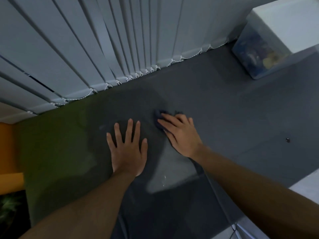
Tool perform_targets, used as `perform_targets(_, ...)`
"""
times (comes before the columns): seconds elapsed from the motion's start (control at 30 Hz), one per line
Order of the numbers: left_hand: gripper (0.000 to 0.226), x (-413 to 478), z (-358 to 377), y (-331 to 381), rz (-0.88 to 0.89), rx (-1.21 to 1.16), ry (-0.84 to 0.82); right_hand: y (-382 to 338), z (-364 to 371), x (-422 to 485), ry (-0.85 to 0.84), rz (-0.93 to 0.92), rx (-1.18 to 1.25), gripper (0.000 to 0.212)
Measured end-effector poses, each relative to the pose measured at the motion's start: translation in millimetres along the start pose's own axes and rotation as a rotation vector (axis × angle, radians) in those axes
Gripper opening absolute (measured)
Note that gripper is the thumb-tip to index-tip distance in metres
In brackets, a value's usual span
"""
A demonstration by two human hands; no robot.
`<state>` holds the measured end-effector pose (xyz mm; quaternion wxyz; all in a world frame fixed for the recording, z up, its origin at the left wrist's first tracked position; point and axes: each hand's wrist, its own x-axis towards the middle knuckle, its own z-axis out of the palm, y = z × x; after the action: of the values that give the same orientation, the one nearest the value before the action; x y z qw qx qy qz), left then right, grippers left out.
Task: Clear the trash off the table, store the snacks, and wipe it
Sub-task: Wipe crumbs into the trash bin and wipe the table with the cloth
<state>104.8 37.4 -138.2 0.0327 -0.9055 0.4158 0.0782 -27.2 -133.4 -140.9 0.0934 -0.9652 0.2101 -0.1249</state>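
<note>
The dark grey table [233, 114] fills the middle of the head view. My right hand [179, 133] lies flat, fingers straight, pressing a dark blue cloth [159, 118] onto the tabletop near its centre. Only the cloth's far edge shows past my fingers. My left hand [128, 149] rests flat on the table just to the left, fingers spread, holding nothing. A clear plastic box [255, 49] with a white lid stands at the table's back right corner, with blue and yellow packets showing through its wall.
Vertical white blinds [103, 40] with a bead chain hang along the table's far edge. A small dark speck [287, 140] lies on the table to the right. A thin cable [222, 204] runs down near my right forearm.
</note>
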Motion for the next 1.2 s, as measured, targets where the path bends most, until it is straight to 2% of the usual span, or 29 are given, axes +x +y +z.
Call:
perform_targets(0.07, 0.065, 0, -1, 1, 0.011, 0.01, -0.008, 18, -7, -15, -0.016, 0.013, -0.067, 0.038)
perform_targets(0.17, 0.067, 4, -5, 8, 0.003, 0.022, -0.037, 34, -15, -31, 0.072, 0.38, -0.089, 0.038)
perform_targets(0.23, 0.068, 7, -7, 16, -0.02, -0.02, -0.045, 26, -16, -41, 0.112, 0.499, -0.059, 0.038)
perform_targets(0.3, 0.069, 8, -7, 25, -0.015, -0.064, -0.043, 13, -17, -58, 0.087, 0.421, -0.062, 0.039)
perform_targets(0.4, 0.067, 10, -4, 34, 0.002, -0.094, -0.008, 9, -25, -89, 0.009, 0.158, -0.043, 0.042)
perform_targets(0.43, 0.066, 10, -4, 37, 0.041, -0.09, 0.001, 14, -29, -97, -0.001, 0.123, -0.058, 0.043)
perform_targets(0.47, 0.066, 9, -4, 40, 0.104, -0.085, 0.005, 22, -33, -102, 0.003, 0.143, -0.076, 0.043)
perform_targets(0.53, 0.066, 10, -6, 49, 0.227, -0.064, -0.005, 34, -36, -110, 0.043, 0.325, -0.102, 0.041)
perform_targets(0.63, 0.065, 16, -8, 70, 0.25, -0.059, -0.015, 29, -35, -120, 0.112, 0.57, -0.099, 0.042)
perform_targets(0.67, 0.065, 17, -8, 78, 0.263, -0.065, -0.014, 23, -33, -124, 0.107, 0.564, -0.086, 0.042)
perform_targets(0.8, 0.064, 21, -7, 110, 0.347, -0.059, -0.015, 28, -43, -150, 0.023, 0.274, -0.067, 0.042)
perform_targets(0.83, 0.064, 22, -7, 117, 0.346, -0.068, -0.014, 39, -48, -154, 0.0, 0.25, -0.094, 0.042)
perform_targets(0.9, 0.064, 23, -7, 131, 0.371, -0.078, -0.009, 63, -55, -157, -0.005, 0.379, -0.133, 0.043)
perform_targets(0.97, 0.064, 24, -7, 143, 0.418, -0.064, -0.015, 78, -59, -157, 0.069, 0.609, -0.107, 0.041)
perform_targets(1.0, 0.064, 26, -7, 149, 0.431, -0.058, -0.014, 80, -59, -157, 0.104, 0.666, -0.086, 0.04)
perform_targets(1.07, 0.064, 28, -7, 162, 0.431, -0.06, -0.012, 76, -57, -159, 0.11, 0.614, -0.068, 0.04)
perform_targets(1.2, 0.064, 32, -7, 192, 0.465, -0.058, -0.013, 86, -66, -181, -0.006, 0.303, -0.067, 0.042)
